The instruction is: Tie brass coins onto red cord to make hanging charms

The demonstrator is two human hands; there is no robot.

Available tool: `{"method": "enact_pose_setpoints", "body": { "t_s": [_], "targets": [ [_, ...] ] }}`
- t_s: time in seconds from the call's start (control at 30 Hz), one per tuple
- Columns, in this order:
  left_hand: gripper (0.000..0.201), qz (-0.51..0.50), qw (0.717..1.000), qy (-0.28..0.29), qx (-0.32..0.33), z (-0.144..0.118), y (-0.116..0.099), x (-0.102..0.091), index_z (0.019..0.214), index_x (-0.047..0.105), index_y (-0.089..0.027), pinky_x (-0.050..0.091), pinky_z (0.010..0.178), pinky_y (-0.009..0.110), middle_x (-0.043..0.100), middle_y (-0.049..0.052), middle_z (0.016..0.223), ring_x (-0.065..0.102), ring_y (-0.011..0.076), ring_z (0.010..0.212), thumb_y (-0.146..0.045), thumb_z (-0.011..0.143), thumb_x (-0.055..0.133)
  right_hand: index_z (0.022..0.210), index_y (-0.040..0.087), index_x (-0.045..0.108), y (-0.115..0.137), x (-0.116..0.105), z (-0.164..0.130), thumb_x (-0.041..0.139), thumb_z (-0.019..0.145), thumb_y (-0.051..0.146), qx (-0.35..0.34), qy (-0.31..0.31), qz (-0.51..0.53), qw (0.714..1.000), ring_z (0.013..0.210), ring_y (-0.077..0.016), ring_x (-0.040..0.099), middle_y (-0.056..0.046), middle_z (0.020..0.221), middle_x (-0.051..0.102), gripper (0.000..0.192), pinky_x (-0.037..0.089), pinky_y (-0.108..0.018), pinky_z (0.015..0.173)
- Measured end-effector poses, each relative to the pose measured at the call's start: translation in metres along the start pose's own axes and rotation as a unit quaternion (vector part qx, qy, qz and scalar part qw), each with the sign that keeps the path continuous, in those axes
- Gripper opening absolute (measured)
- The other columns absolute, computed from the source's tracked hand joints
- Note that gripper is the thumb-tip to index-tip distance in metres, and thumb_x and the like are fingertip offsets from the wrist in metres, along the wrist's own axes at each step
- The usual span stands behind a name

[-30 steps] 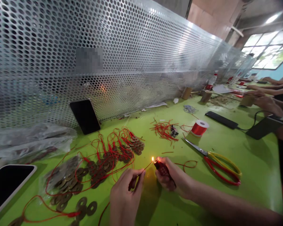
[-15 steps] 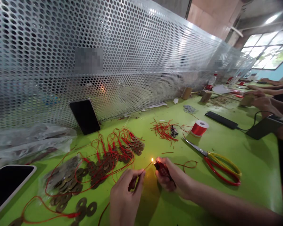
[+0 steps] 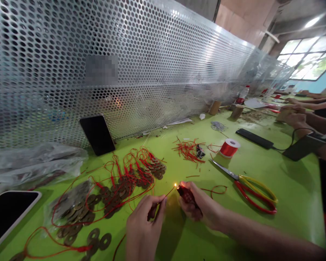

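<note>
My left hand pinches a thin red cord whose free end points up and right. A small flame burns at that tip. Wrapped in my right hand is a dark red lighter, its top just right of the flame. Left of my hands lie rows of brass coins with holes, tied with red cord loops. More coins spill from a clear plastic bag. A red cord piece curls on the table behind my right hand.
Scissors with red and yellow handles lie at right, near a red ribbon spool and cord scraps. A phone leans on the perforated metal partition. A power bank lies farther right, near another person's hands.
The glow at the lighter's top has shrunk, leaving a small flame on the cord's tip. Both hands stay almost still.
</note>
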State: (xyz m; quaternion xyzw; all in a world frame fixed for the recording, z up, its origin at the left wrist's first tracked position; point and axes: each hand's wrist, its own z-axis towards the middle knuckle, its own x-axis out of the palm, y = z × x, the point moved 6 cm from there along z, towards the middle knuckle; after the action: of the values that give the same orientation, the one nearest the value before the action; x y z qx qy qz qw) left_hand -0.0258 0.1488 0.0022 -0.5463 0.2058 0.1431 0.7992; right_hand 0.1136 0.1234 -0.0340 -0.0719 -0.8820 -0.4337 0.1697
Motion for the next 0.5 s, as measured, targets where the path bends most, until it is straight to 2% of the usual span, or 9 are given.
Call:
{"method": "enact_pose_setpoints", "body": {
  "t_s": [0.2,0.27,0.3,0.33,0.4,0.47,0.5],
  "targets": [
    [0.025,-0.003,0.999,-0.026,0.02,0.002,-0.007,-0.006,0.066,0.066,-0.022,0.043,0.044,0.021,0.061,-0.002,0.054,0.052,0.0127,0.043,-0.04,0.079,0.055,0.051,0.019,0.027,0.006,-0.017,-0.008,0.014,0.088,0.06,0.039,0.01,-0.07,0.997,0.035,-0.003,0.012,0.008,0.043,0.024,0.057,0.006,-0.021,0.039],
    [0.026,-0.008,0.999,-0.033,0.015,0.003,-0.006,-0.008,0.064,0.066,-0.023,0.042,0.042,0.021,0.059,-0.003,0.051,0.051,0.0129,0.042,-0.042,0.078,0.056,0.055,0.019,0.03,0.019,-0.032,-0.017,0.017,0.086,0.064,0.003,-0.017,-0.135,0.991,0.038,-0.0037,0.016,0.008,0.047,0.028,0.056,0.009,-0.021,0.041],
    [0.026,-0.011,0.999,-0.033,0.007,0.003,-0.005,-0.008,0.064,0.066,-0.023,0.042,0.042,0.021,0.058,-0.003,0.051,0.05,0.013,0.042,-0.043,0.078,0.056,0.059,0.019,0.032,0.028,-0.042,-0.021,0.022,0.086,0.063,-0.036,-0.052,-0.185,0.981,0.04,-0.0046,0.02,0.007,0.05,0.031,0.052,0.012,-0.021,0.042],
    [0.025,-0.015,0.999,-0.033,-0.002,0.004,-0.005,-0.009,0.064,0.066,-0.024,0.042,0.042,0.021,0.058,-0.003,0.051,0.05,0.0131,0.042,-0.043,0.077,0.057,0.064,0.019,0.035,0.039,-0.053,-0.026,0.028,0.086,0.061,-0.084,-0.098,-0.246,0.961,0.044,-0.006,0.025,0.006,0.054,0.035,0.047,0.016,-0.022,0.044],
    [0.025,-0.03,0.999,-0.037,-0.012,0.004,-0.005,-0.009,0.063,0.067,-0.025,0.042,0.041,0.021,0.058,-0.004,0.05,0.051,0.0132,0.042,-0.045,0.075,0.059,0.072,0.02,0.039,0.058,-0.069,-0.036,0.04,0.086,0.053,-0.179,-0.191,-0.387,0.884,0.052,-0.0094,0.034,0.004,0.06,0.04,0.035,0.022,-0.024,0.05],
    [0.025,-0.056,0.996,-0.063,-0.026,0.003,-0.005,-0.012,0.061,0.067,-0.026,0.043,0.041,0.02,0.058,-0.003,0.049,0.051,0.0133,0.042,-0.047,0.073,0.06,0.073,0.021,0.039,0.067,-0.08,-0.04,0.047,0.085,0.045,-0.222,-0.249,-0.505,0.796,0.055,-0.0114,0.036,0.003,0.06,0.043,0.028,0.022,-0.027,0.053],
    [0.025,-0.068,0.994,-0.081,-0.035,0.001,-0.004,-0.013,0.06,0.068,-0.027,0.043,0.041,0.02,0.058,-0.003,0.049,0.05,0.0132,0.042,-0.048,0.072,0.06,0.072,0.021,0.039,0.067,-0.085,-0.04,0.049,0.084,0.042,-0.218,-0.262,-0.546,0.765,0.054,-0.0116,0.035,0.002,0.059,0.044,0.027,0.021,-0.028,0.053]
  ]
}}
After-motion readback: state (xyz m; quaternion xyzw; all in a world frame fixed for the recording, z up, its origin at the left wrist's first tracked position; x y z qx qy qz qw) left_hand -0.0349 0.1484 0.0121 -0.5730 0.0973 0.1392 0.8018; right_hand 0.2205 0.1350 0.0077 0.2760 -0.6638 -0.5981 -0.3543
